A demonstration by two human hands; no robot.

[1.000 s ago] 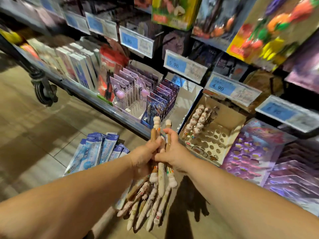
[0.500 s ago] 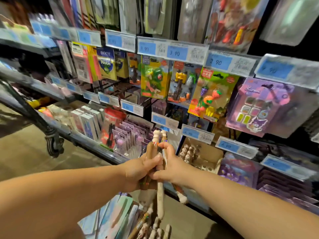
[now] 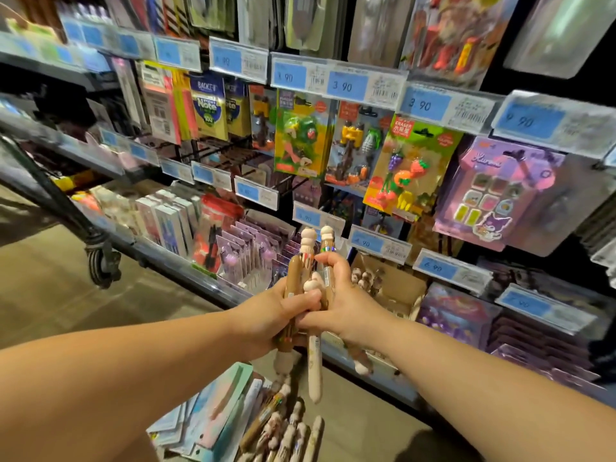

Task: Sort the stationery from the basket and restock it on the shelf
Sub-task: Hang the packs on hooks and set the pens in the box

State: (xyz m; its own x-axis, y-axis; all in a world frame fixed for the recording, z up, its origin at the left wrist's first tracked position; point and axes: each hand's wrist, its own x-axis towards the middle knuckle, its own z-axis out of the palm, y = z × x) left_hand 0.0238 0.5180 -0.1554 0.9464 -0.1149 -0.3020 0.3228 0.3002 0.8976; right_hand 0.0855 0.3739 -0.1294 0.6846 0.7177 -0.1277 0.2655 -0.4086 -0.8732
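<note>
Pens [image 3: 295, 271] are held as an upright bundle between both hands, in front of the shelf [image 3: 173, 261] and above its lower tier. Left hand [image 3: 271, 316] is wrapped round the bundle's middle, thumb laid across the front. Right hand [image 3: 346, 303] is curled against the same bundle from the other side, and one pen is pinched near its top by thumb and forefinger. Two figure-capped tops are seen sticking up above the hands. A white pen [image 3: 315, 368] is seen hanging below them. The count in the grip cannot be told.

Below the hands, a pile [image 3: 290, 431] of similar pens is laid loose, with flat packs [image 3: 216, 405] just beside it on the left. What the pile lies in cannot be told.

Behind the right hand, a cardboard box [image 3: 400, 288] on the lower tier is partly filled with matching pens. Purple carded pens [image 3: 246, 255] are racked left of it. Blue price tags [image 3: 346, 85] are clipped along the rails. Eraser packs [image 3: 410, 161] are hung above, with a purple set [image 3: 493, 195] to their right. Far edges are blurred.
</note>
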